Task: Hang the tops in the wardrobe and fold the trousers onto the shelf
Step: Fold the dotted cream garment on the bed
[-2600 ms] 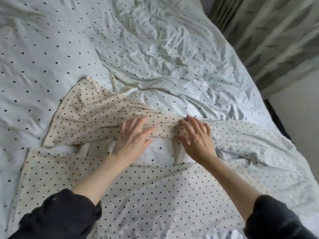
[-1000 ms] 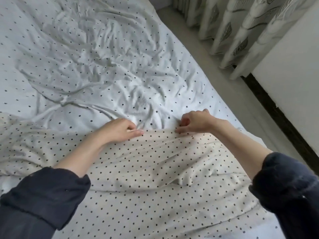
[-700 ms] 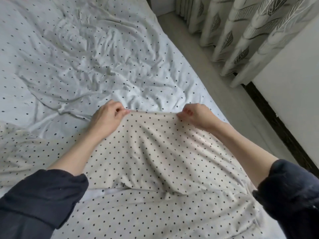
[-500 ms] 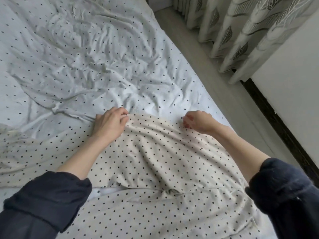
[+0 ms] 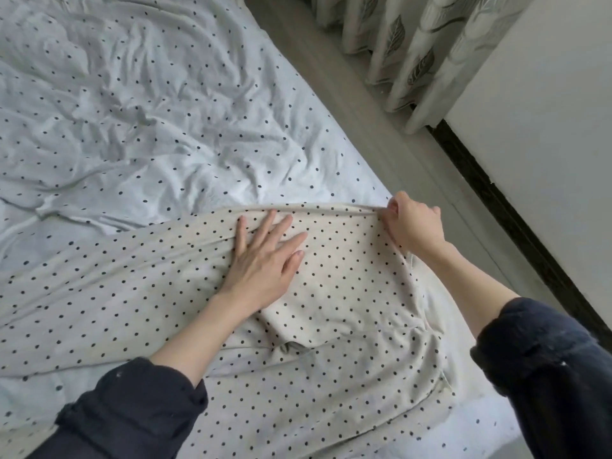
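The cream trousers point(image 5: 331, 293), printed all over with small dark dots, are lying spread across the near part of the bed, their upper hem running along the far edge of the garment and their cloth reaching toward the left edge of the view and down toward the person. No brand, label or writing is showing on them, and none can be read anywhere else in view. The left hand point(image 5: 265, 260) is resting palm-down on the trousers just below that upper hem, its fingers straight and spread apart, pressing the cloth flat against the bed. The right hand point(image 5: 414, 223) is sitting at the right-hand corner of the same hem, near the side of the bed, with its fingers curled in and pinching the edge of the cloth, so that the hem is lying stretched in a line between the two hands. A fold of the cloth is bunching up below the left wrist. Both forearms are bare up to rolled dark sleeves point(image 5: 132, 409) at the bottom of the view. Beneath and beyond the trousers the white bedsheet point(image 5: 149, 111), dotted in a sparser pattern, is lying heavily creased. To the right of the bed a strip of grey floor point(image 5: 381, 104) is running away, bordered by a curtain point(image 5: 407, 41) with a leaf pattern hanging in folds, a white wall point(image 5: 546, 111) and a dark skirting board point(image 5: 516, 220) at its foot.
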`<state>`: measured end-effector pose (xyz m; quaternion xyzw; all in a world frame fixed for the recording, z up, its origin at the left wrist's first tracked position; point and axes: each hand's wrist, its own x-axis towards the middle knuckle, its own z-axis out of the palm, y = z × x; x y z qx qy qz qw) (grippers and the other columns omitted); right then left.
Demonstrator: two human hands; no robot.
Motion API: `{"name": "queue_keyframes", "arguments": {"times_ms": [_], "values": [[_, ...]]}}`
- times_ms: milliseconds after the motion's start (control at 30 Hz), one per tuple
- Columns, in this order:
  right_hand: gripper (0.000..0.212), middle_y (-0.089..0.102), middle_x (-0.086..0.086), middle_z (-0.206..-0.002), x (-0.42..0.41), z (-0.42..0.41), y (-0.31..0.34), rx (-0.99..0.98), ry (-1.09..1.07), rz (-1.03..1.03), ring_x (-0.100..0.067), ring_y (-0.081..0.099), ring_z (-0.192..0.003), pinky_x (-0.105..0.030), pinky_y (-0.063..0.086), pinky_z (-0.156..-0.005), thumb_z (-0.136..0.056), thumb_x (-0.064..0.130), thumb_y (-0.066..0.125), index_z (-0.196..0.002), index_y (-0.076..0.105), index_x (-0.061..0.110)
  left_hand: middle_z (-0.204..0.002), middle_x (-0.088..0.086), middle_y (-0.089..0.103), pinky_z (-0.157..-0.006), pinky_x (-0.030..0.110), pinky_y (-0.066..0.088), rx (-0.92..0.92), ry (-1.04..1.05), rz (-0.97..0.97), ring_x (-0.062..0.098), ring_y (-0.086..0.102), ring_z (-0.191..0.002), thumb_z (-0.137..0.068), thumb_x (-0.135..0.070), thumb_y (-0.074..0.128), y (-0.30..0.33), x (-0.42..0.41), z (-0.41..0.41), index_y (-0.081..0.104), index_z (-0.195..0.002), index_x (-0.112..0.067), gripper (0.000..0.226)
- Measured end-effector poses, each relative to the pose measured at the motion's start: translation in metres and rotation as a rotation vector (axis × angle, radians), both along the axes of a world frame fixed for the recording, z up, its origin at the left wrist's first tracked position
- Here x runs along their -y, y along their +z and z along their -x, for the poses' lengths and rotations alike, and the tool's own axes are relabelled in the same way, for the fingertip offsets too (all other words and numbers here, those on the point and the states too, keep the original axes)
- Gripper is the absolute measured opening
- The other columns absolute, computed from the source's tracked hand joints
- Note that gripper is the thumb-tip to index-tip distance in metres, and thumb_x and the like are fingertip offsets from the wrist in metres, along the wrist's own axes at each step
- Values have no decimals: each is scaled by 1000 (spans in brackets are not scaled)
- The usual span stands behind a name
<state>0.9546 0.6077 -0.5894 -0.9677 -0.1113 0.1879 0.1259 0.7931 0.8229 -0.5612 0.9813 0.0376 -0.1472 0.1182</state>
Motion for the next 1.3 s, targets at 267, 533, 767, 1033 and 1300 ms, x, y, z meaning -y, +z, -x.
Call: {"name": "queue_keyframes", "arguments": {"times_ms": [267, 533, 767, 1033, 1300], "values": [[44, 57, -7, -120, 52, 56, -8, -239, -370, 30, -29, 51, -109, -44, 30, -94, -88, 49, 45, -113, 58, 15, -153, -12, -18, -106, 48, -29, -73, -26, -94, 12, -31, -137, -93, -54, 0, -5, 10, 13, 6, -148, -41, 57], [38, 49, -10, -132, 84, 115, 9, -235, -408, -85, -30, 47, -117, -43, 39, -97, -94, 38, 39, -115, 61, 16, -149, -14, -23, -107, 42, -25, -183, -55, -74, 12, -28, -137, -98, -47, 9, -1, 1, 13, -6, -146, -42, 50], [35, 50, -10, -130, 112, 192, 31, -128, -499, -71, -30, 43, -120, -46, 38, -98, -95, 28, 37, -115, 62, 14, -158, -2, 2, -116, 40, -9, 28, -8, 153, 10, -12, -142, -102, -30, 26, 18, 47, 102, 19, -149, -29, 48], [27, 55, -16, -112, 140, 267, 30, -156, -832, -273, -35, 55, -99, -40, 46, -86, -94, 22, 44, -109, 57, 4, -114, 16, 61, -92, 44, 46, 368, -57, 135, 33, 59, -106, -73, 2, 72, 21, 91, 211, 68, -102, -8, 31], [19, 59, -7, -78, 138, 265, 39, -491, -1426, -1066, -14, 59, -58, -24, 46, -55, -96, 20, 51, -83, 52, 6, -104, 12, 63, -77, 40, 53, 61, -29, 51, 30, 63, -94, -64, -26, 86, 7, 108, 269, 69, -95, -12, 38]]}}
